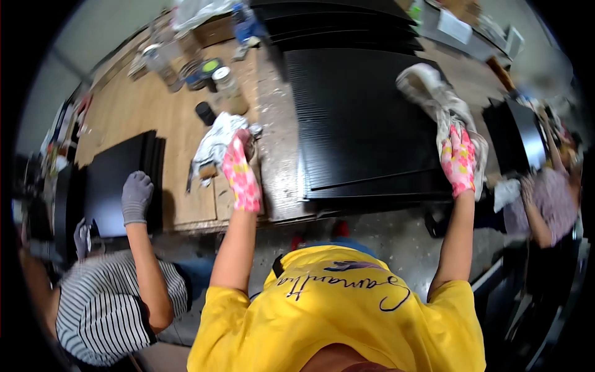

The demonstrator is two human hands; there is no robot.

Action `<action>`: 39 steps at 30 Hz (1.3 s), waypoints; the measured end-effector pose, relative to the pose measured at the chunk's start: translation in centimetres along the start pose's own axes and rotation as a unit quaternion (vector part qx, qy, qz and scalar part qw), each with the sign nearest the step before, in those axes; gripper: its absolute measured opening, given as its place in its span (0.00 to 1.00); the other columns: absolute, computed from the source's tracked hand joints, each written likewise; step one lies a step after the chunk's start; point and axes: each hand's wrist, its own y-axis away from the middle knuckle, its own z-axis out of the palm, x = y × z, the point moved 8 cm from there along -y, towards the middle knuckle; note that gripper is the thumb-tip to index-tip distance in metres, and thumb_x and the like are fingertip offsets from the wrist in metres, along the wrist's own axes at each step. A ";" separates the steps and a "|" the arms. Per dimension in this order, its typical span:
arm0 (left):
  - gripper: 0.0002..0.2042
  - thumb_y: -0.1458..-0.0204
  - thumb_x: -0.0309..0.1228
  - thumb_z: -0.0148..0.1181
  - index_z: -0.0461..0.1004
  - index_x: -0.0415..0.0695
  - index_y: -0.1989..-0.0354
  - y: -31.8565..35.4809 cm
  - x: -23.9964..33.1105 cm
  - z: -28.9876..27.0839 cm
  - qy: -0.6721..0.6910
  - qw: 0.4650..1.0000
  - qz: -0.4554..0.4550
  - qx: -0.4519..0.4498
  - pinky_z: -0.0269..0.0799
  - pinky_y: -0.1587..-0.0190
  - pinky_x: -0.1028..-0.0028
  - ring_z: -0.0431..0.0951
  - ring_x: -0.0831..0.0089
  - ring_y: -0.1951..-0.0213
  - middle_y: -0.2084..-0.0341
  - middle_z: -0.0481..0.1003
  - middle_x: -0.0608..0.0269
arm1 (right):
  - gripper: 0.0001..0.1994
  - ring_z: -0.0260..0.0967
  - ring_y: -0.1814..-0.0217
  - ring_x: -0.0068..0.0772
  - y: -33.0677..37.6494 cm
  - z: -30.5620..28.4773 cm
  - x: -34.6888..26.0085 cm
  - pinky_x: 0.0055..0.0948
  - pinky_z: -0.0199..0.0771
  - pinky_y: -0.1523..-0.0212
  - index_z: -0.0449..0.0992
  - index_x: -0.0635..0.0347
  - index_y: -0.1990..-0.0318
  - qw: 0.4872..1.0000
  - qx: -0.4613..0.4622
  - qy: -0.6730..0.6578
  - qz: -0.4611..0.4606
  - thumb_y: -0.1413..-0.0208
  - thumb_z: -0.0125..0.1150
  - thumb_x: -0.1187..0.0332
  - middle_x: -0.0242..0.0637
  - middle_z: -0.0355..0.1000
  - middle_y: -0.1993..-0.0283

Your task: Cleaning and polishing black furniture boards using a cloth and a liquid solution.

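Observation:
My right hand (pixel 458 162), in a pink and yellow flowered glove, holds a crumpled off-white rag (pixel 427 87) at the right edge of a black panel (pixel 365 118). The rag trails over the panel's far right corner. My left hand (pixel 240 177), in a matching glove, is at the left by the table's front edge, its fingers bent. Something brownish shows beside those fingers, too blurred to name. Touching or just beyond them lies a white cloth (pixel 217 139), with a small brown block (pixel 207 172) near it.
Further panels (pixel 341 25) are stacked behind. Bottles and jars (pixel 229 90) stand at the back left, with a black cap (pixel 205 113) nearby. At the left, a co-worker's gloved hand (pixel 137 195) rests on black panels (pixel 118 173). Another person (pixel 539 208) works at the right.

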 end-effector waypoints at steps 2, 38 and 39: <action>0.19 0.39 0.25 0.54 0.67 0.32 0.40 -3.8 1.1 -2.8 -0.007 0.992 0.036 0.119 0.66 0.40 0.68 0.71 0.64 0.42 0.45 0.73 0.52 | 0.22 0.61 0.32 0.51 1.5 0.5 -6.3 0.45 0.57 0.32 0.71 0.58 0.39 0.989 -0.028 -0.042 -0.136 0.39 0.48 0.61 0.49 0.66 0.36; 0.38 0.65 0.24 0.76 0.69 0.46 0.39 5.4 9.8 38.9 -0.462 0.644 0.315 -0.522 0.73 0.47 0.66 0.77 0.62 0.52 0.54 0.75 0.57 | 0.19 0.64 0.35 0.30 6.7 4.5 22.5 0.27 0.57 0.33 0.72 0.67 0.41 0.685 0.181 -0.648 0.281 0.34 0.49 0.67 0.40 0.71 0.39; 0.37 0.66 0.25 0.75 0.69 0.48 0.40 5.6 9.2 39.7 -0.485 0.628 0.311 -0.523 0.73 0.47 0.64 0.76 0.60 0.52 0.55 0.75 0.57 | 0.19 0.65 0.35 0.30 6.9 4.6 22.6 0.27 0.57 0.33 0.72 0.67 0.41 0.681 0.176 -0.652 0.283 0.34 0.49 0.67 0.40 0.71 0.39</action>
